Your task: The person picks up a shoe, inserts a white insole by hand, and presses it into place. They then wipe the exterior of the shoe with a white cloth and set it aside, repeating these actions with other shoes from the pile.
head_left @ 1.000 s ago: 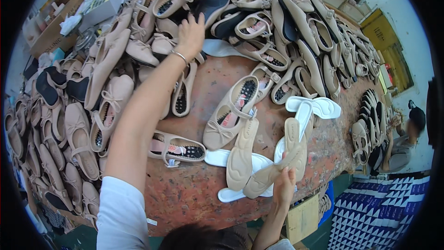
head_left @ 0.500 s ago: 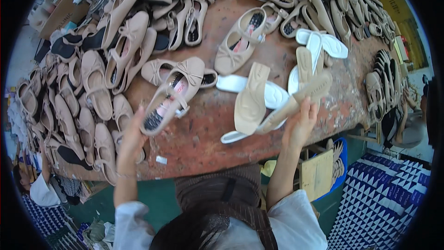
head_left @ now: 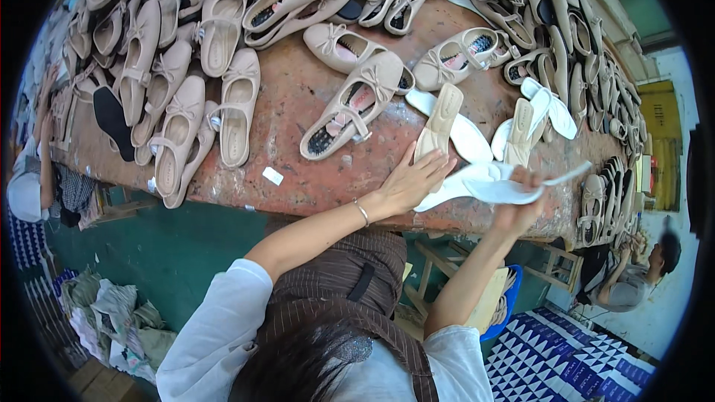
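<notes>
My left hand (head_left: 412, 179) rests with fingers spread on the near end of a beige insole (head_left: 439, 120) lying on the reddish worktable (head_left: 298, 97). My right hand (head_left: 520, 205) grips a white insole (head_left: 491, 187), lifted just above the table's front edge. More white insoles (head_left: 465, 134) and a second beige insole (head_left: 519, 134) lie just beyond both hands. A beige flat shoe with a bow (head_left: 350, 108) sits to the left of my left hand.
Several beige and black flat shoes (head_left: 182, 104) cover the table's left side and back. Dark shoes (head_left: 611, 193) line the right edge. One person sits at the left end (head_left: 33, 186), another at the lower right (head_left: 633, 275). Rags (head_left: 112, 313) lie on the green floor.
My left hand let go of the bow shoe, now lying on the table, and moved right onto the beige insole. My right hand now holds a white insole instead of the beige one.
</notes>
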